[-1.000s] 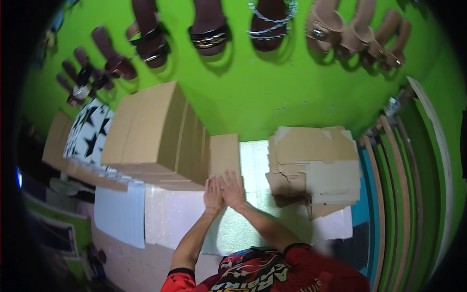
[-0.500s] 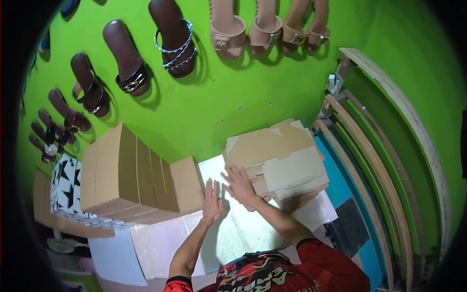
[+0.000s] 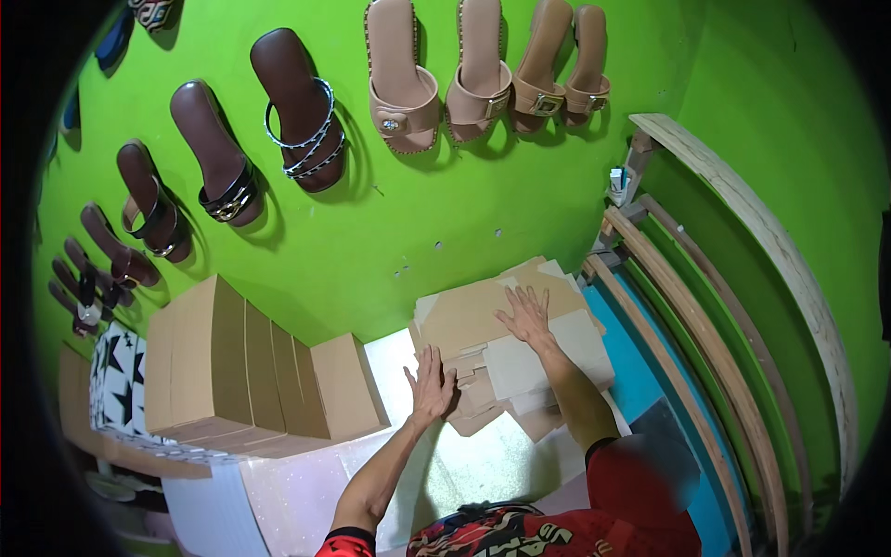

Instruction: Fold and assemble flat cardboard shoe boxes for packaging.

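Note:
A pile of flat cardboard pieces (image 3: 464,311), brown with some greyish sheets, lies against the green wall on the right of the work surface. My right hand (image 3: 527,320) rests on top of this pile with its fingers spread. Beside the pile's left edge, my left hand (image 3: 431,385) is open, fingers stretched, holding nothing. A smaller grey cardboard sheet (image 3: 520,367) lies on the pile just below my right hand. Whether my left hand touches the cardboard edges I cannot tell.
Brown cardboard boxes (image 3: 223,371) stand in a row on the left, next to a star-patterned box (image 3: 116,381). Sandals (image 3: 399,84) hang along the green wall. Curved wooden rails (image 3: 687,306) rise on the right. The pale work surface (image 3: 483,469) lies in front of me.
My right hand has moved from the pile's left edge up and right onto its top. My left hand has shifted right, closer to the pile. The view has tilted upward slightly.

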Tool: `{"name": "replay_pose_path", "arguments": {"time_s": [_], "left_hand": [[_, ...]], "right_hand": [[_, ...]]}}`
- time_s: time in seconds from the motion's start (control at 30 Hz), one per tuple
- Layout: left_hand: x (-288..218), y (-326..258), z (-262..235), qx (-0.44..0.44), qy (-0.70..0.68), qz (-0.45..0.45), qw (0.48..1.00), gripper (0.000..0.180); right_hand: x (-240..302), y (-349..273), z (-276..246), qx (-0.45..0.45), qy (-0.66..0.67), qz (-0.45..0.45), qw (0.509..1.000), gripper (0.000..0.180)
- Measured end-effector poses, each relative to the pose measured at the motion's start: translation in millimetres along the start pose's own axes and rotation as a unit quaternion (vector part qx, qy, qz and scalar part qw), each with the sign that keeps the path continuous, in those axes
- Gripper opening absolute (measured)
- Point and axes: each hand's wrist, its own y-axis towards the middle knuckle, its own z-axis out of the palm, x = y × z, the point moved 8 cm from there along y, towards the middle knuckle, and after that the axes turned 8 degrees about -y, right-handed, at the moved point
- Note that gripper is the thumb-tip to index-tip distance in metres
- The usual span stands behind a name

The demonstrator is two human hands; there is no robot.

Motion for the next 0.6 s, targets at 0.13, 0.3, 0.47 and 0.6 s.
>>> {"name": "replay_pose_path", "arguments": {"time_s": [0.13, 0.3, 0.47, 0.6], "left_hand": [[1, -2, -5, 0.012, 0.008, 0.000, 1.000, 0.080], [17, -13, -26, -0.027, 0.016, -0.032, 0.999, 0.081], [55, -26, -46, -0.069, 0.026, -0.111, 0.991, 0.083], [59, -44, -48, -0.042, 0.009, -0.104, 0.994, 0.081]], "right_hand": [[9, -1, -4, -0.035, 0.018, 0.020, 0.999, 0.079], [39, -42, -10, -0.046, -0.039, 0.028, 0.998, 0.062], [90, -121, -50, -0.066, -0.014, -0.029, 0.997, 0.052], [97, -160, -52, 0.072, 0.050, 0.007, 0.996, 0.048]]}}
